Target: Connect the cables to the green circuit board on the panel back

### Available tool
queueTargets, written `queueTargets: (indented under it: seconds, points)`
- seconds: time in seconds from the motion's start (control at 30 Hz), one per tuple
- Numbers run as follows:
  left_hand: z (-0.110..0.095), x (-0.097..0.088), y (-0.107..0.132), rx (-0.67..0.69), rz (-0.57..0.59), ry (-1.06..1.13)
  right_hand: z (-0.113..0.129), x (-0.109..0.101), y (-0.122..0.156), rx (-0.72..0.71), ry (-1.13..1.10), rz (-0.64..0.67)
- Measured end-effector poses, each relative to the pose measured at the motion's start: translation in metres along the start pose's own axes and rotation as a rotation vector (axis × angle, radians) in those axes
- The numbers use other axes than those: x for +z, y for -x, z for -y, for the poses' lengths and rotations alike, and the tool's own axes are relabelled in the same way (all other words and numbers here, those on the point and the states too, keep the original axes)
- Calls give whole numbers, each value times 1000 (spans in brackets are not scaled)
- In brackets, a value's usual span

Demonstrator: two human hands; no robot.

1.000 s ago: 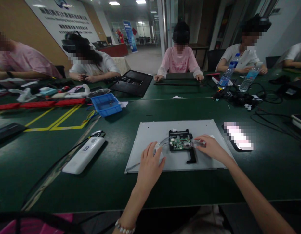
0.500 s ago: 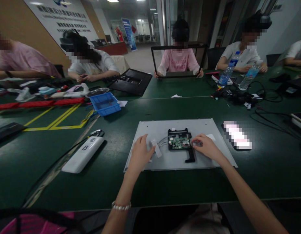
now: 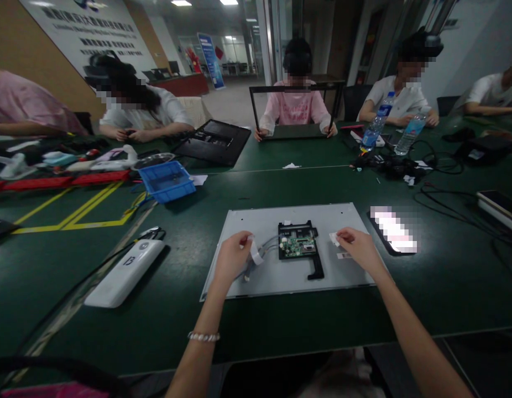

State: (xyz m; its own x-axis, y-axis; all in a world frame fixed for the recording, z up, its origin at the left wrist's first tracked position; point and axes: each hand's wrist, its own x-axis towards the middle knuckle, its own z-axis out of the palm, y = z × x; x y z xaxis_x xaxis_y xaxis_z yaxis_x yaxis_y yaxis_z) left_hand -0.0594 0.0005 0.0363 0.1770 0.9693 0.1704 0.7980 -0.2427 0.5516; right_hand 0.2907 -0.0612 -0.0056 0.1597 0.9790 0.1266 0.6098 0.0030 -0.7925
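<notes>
Pinching white tape strip (image 3: pixel 255 255) with left hand (image 3: pixel 233 260); right hand (image 3: pixel 358 247) pinches small white tab (image 3: pixel 334 239). Risk: tugging strains wires (image 3: pixel 270 244), shifts circuit board (image 3: pixel 296 245) on grey panel (image 3: pixel 256 221).

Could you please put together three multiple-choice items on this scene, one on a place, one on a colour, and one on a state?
1. Where does the circuit board sit?
A. on the grey panel
B. in the blue tray
C. on the white power bank

2. What colour is the table top?
A. red
B. dark green
C. white

3. What is the left hand doing?
A. lying flat and empty
B. pinching a white tab on the cable
C. holding a bottle

Answers: 1 A, the board lies mid-panel; 2 B, green shows all around the panel; 3 B, the tab sits at its fingertips, while the right hand pinches a small white piece.
</notes>
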Motion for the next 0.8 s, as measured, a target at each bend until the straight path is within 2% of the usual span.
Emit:
queueTargets:
  seconds: [0.1,0.23,0.3,0.4,0.47,0.57,0.63,0.7,0.8]
  points:
    - [11,-6,-12,15,1,-73,0,-2,2,-19,67,-21]
    - [24,-5,-20,-40,54,-178,-2,-3,2,-61,167,-76]
    - [24,-2,-20,-42,18,-207,-3,-2,2,-75,184,-95]
    - [10,1,-18,71,-113,-206,-2,-1,2,-99,192,-109]
    - [-6,5,-19,170,-143,-174,0,1,3,-122,197,-112]
    - [-34,17,-30,249,-52,-101,2,5,5,-151,197,-117]
    - [-49,30,-42,219,14,-98,1,7,5,-160,196,-122]
    - [-59,46,-55,160,70,-121,0,9,5,-166,202,-125]
    - [-61,66,-69,113,99,-123,0,9,4,-162,206,-131]
